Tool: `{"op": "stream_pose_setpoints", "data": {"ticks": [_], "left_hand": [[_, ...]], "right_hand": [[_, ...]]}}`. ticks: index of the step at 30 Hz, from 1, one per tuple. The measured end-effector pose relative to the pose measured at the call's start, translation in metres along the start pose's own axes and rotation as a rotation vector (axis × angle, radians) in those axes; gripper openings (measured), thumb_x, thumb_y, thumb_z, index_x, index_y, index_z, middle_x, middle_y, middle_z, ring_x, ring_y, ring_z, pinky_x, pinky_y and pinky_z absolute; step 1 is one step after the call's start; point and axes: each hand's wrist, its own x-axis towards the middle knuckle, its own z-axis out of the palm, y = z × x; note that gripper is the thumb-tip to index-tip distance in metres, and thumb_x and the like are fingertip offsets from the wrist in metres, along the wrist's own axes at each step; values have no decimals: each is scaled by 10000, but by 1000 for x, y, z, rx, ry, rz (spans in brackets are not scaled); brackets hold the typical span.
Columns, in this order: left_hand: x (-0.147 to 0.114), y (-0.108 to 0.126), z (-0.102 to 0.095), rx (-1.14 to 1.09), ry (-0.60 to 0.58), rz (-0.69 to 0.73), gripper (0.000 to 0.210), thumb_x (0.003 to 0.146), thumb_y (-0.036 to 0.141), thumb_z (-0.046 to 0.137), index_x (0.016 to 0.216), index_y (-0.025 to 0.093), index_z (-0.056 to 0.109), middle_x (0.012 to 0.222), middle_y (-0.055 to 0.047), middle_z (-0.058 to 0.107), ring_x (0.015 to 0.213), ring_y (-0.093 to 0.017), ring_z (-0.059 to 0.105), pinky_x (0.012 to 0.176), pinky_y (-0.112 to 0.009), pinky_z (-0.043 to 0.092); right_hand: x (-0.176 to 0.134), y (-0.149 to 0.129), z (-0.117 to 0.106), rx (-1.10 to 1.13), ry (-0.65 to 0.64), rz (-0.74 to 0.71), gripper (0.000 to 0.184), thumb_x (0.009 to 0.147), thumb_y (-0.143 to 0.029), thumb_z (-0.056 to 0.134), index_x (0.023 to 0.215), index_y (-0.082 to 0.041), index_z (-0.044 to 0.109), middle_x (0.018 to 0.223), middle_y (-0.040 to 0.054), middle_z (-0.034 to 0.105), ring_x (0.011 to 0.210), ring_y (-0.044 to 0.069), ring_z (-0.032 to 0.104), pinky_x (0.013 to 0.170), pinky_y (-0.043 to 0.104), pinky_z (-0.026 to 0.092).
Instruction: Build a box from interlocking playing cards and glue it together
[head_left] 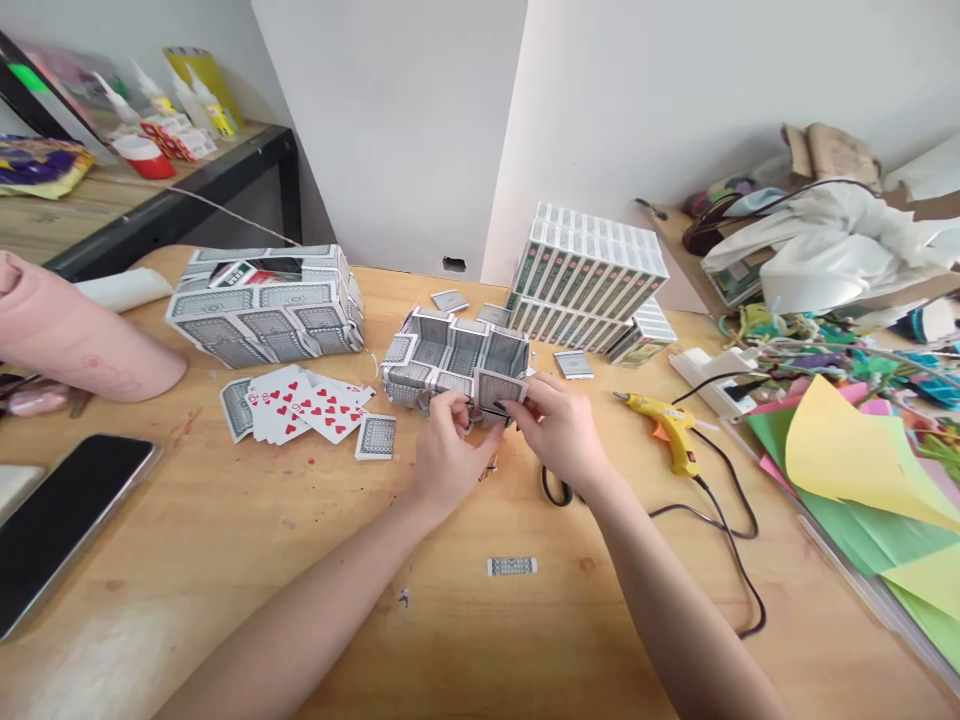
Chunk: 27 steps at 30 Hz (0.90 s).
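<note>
- Our right grip [561,430] pinches a playing card [499,388] by its right edge, patterned back toward us, at the front right corner of the open box.
- Our left grip [450,460] curls against the box's front, thumb stretched toward the card's lower edge; its fingertips are partly hidden, so we cannot tell whether it is clasping anything.
- The open box [461,352] sits on the counter [300,610] straight ahead of us. Grey patterned card backs with white borders cover its walls inside and out, and its top is uncovered.
- Just below our right wrist, a black loop [555,488] shows, the rest of it hidden.
- Nearer to us, a narrow patterned strip [512,566] lies flat, well apart from the box.
- To the left, a face-down card [376,437] lies beside a spread of hearts [330,408].
- Close behind the box's right side, a stack of card packs [589,265] crowds the space.
- Farther left stands a larger card-covered box [262,305], green and red showing through its top opening.
- To our right lies a yellow glue gun [667,425], its black cord looping across the counter, with coloured paper [847,470] beyond.
- At far left we see a black phone [71,530] and a pink roll [82,335].
</note>
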Motion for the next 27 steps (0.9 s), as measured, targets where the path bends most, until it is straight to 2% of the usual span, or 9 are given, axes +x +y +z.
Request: {"op": "stream_pose_setpoints", "data": {"ticks": [2,6,8,11,20,27], "left_hand": [[0,0,-1,11,-13,8,520,708,360,645,1105,193,353,690,62,445,572,-77,468,528,-185,352],[1,0,-3,153,-176,24,677,747,417,608,1298,194,283,619,74,512,529,-85,513,512,-186,339],[2,0,-3,260,-222,22,653,741,449,610,1287,210,343,596,73,538,509,-92,526,496,-191,320],[3,0,-2,326,-224,7,557,751,452,599,1230,231,421,601,65,570,526,-106,555,488,-196,310],[6,3,-2,319,-241,-18,492,771,443,581,1196,237,443,615,58,600,558,-124,603,490,-203,320],[6,3,-1,344,-249,-17,459,778,464,568,1159,236,454,592,64,599,540,-124,599,479,-203,293]], "right_hand": [[0,4,0,41,4,33,179,801,-196,521,628,-206,477,654,2,481,611,133,466,546,239,395],[-1,7,-1,101,1,82,145,791,-208,535,650,-206,502,679,5,499,614,133,497,539,241,430],[-1,8,-2,75,4,81,142,784,-203,542,649,-205,499,674,4,494,614,135,502,542,246,437],[-1,8,-3,71,18,69,137,783,-186,538,656,-206,489,686,6,504,620,135,518,542,247,446],[0,10,-9,22,5,30,122,781,-185,541,666,-216,515,664,-7,531,559,123,521,521,239,416],[-1,10,-10,-179,-80,-9,96,816,-180,493,727,-204,520,717,12,534,598,133,505,538,234,367]]}}
